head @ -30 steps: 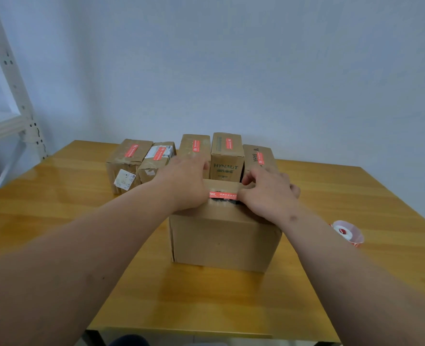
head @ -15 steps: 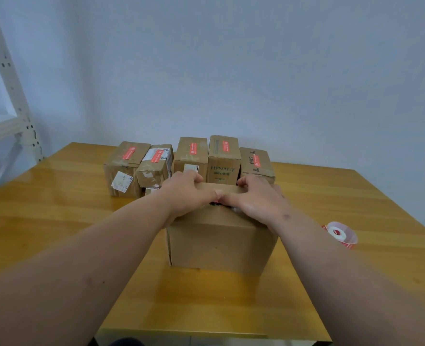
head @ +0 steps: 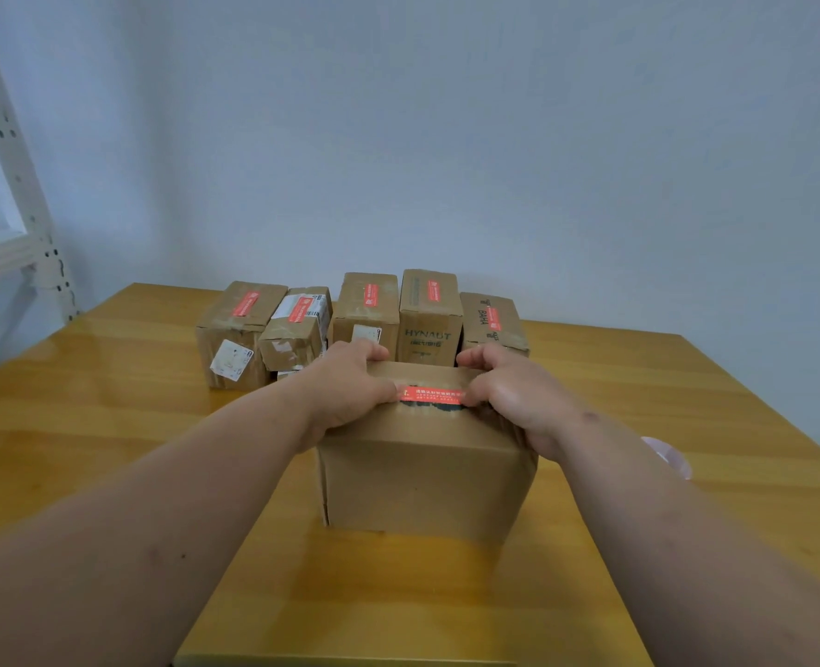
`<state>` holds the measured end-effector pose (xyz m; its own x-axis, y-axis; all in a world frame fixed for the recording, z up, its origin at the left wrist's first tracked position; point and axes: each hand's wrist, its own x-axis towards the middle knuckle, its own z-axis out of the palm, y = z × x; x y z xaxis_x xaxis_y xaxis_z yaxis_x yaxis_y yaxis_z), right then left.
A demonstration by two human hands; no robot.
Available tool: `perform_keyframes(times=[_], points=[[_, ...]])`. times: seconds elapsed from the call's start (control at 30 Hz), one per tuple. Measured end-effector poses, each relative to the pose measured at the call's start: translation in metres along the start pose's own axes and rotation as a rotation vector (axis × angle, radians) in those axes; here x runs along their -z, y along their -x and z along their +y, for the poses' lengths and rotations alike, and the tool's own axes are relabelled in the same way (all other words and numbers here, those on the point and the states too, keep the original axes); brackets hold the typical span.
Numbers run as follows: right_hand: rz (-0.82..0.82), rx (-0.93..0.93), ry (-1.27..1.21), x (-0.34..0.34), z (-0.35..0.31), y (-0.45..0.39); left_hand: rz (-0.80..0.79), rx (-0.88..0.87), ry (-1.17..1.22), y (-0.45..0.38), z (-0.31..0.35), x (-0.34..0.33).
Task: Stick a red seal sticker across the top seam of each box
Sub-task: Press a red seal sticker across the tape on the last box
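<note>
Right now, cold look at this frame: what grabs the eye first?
Front and centre, both hands, the left hand and the right hand, grip the top of a large cardboard box, thumbs at either end of a red seal sticker laid on its top. Behind it, a row of five smaller boxes each already carries a red sticker on top. All of it sits on a glossy wooden table.
</note>
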<state>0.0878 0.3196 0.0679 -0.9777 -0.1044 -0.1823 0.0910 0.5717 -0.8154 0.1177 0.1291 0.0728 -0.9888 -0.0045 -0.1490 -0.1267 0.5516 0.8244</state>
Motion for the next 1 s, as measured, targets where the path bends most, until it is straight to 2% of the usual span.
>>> perform_keyframes(times=[0.2, 0.4, 0.6, 0.8, 0.9, 1.0], points=[[0.074, 0.011, 0.153, -0.008, -0.004, 0.004, 0.063, 0.01, -0.107, -0.003, -0.001, -0.005], [0.018, -0.014, -0.064, 0.002, 0.001, 0.0, -0.046, 0.1, 0.143, -0.003, 0.0, 0.002], [0.146, 0.006, 0.056, -0.01, -0.002, -0.002, 0.079, 0.067, -0.01, -0.011, 0.0, -0.007], [0.129, -0.014, -0.087, -0.004, -0.002, 0.001, 0.066, 0.049, 0.022, -0.011, -0.001, -0.006], [0.101, 0.017, -0.02, -0.007, -0.002, 0.003, 0.078, 0.037, -0.02, -0.008, -0.001, -0.007], [0.057, 0.008, -0.041, -0.003, -0.001, 0.004, 0.009, 0.066, 0.068, -0.007, -0.001, -0.001]])
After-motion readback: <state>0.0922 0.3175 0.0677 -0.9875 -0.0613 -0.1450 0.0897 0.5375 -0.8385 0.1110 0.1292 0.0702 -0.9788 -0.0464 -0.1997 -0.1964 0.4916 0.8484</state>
